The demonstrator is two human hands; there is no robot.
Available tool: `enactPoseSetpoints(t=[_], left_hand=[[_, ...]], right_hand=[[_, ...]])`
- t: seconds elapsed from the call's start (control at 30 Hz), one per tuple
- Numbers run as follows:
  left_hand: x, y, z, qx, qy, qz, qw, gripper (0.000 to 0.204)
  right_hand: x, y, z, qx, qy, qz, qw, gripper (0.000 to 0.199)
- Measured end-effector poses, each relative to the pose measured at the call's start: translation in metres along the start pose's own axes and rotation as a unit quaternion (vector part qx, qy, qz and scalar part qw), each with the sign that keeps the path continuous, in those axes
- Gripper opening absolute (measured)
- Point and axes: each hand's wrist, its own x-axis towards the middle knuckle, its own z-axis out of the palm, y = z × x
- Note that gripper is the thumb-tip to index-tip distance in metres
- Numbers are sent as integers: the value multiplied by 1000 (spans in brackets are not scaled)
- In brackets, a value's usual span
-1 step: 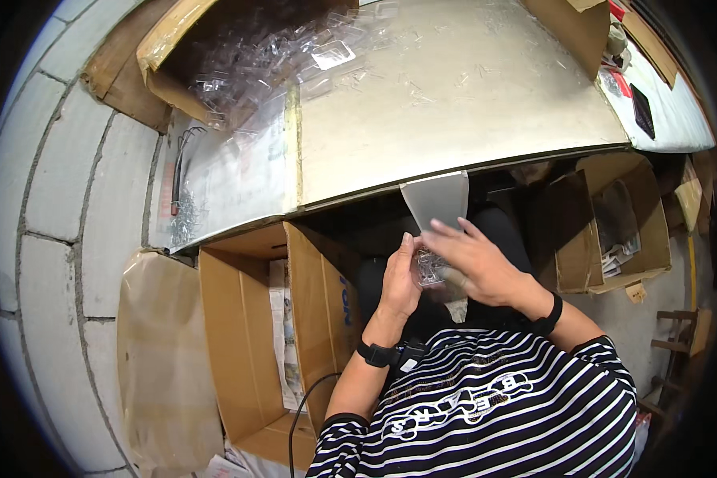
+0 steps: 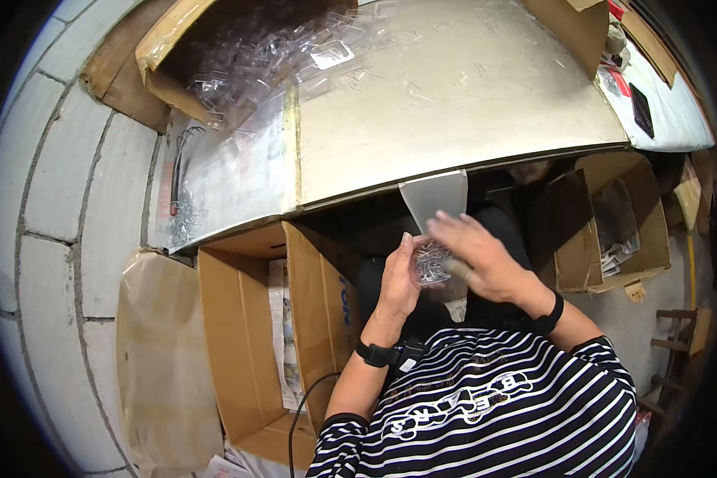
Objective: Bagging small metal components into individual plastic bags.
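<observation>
Head view: left hand (image 2: 400, 279), fingers gripping a clear box (image 2: 433, 282) of metal pieces (image 2: 431, 260), could spill them if the right hand (image 2: 486, 256), fingers outstretched, knocks it.

A workshop is being suggested by the worktable (image 2: 454, 111), heaped plastic pieces (image 2: 255, 68), cardboard box (image 2: 315, 327) and block wall (image 2: 68, 179).

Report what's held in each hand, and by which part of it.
Left hand: small clear container of silvery pieces, by its left side. Right hand: open, no visible grip.
</observation>
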Motion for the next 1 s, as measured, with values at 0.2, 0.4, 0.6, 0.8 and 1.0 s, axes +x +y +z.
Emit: enactPoseSetpoints(t=[0.2, 0.4, 0.6, 0.8, 1.0], left_hand=[[-4, 6, -4, 3, 51, 39, 998, 27], [-3, 0, 4, 10, 59, 29, 998, 26], [-9, 0, 2, 45, 76, 28, 996, 26], [-9, -4, 10, 71, 69, 29, 995, 26], [-9, -3, 9, 38, 86, 17, 995, 30]], right_hand=[[-14, 10, -26, 86, 119, 36, 989, 50], [-25, 7, -3, -17, 52, -30, 998, 28], [-20, 8, 1, 132, 53, 37, 989, 19], [-3, 4, 11, 74, 112, 104, 985, 27], [-3, 5, 12, -127, 83, 5, 988, 41]])
